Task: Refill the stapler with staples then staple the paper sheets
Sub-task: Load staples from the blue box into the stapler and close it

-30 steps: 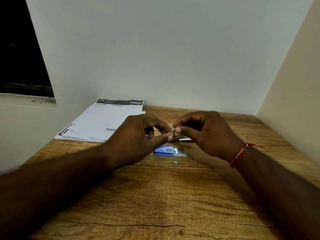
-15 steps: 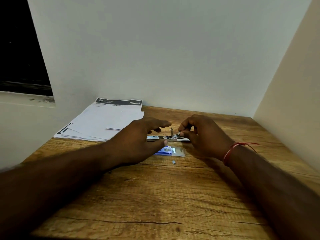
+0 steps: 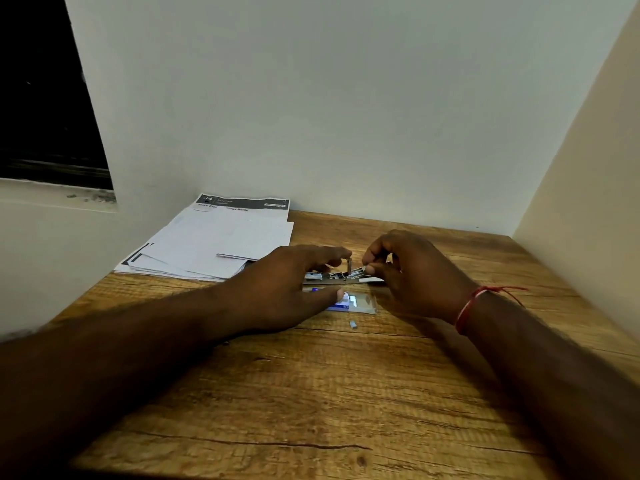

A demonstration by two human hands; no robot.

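Both hands work at an opened stapler in the middle of a wooden desk.

The stapler [image 3: 341, 276] lies flat on the desk [image 3: 311, 393], metal channel exposed, between the two hands and just past a small blue staple box [image 3: 341, 304] with a clear wrapper beside it. The left hand [image 3: 287, 289] rests palm down over the stapler's left end, fingers spread and loose, thumb reaching toward the box; I cannot tell whether it presses the stapler. The right hand [image 3: 412, 271], a red thread [image 3: 467, 308] at its wrist, pinches a strip of staples [image 3: 360, 270] between thumb and forefinger right at the stapler's channel. A small loose piece of staples [image 3: 353, 324] sits on the wood nearer the person. The paper sheets [image 3: 221, 242] lie fanned at the desk's far left corner against the wall, apart from the hands.
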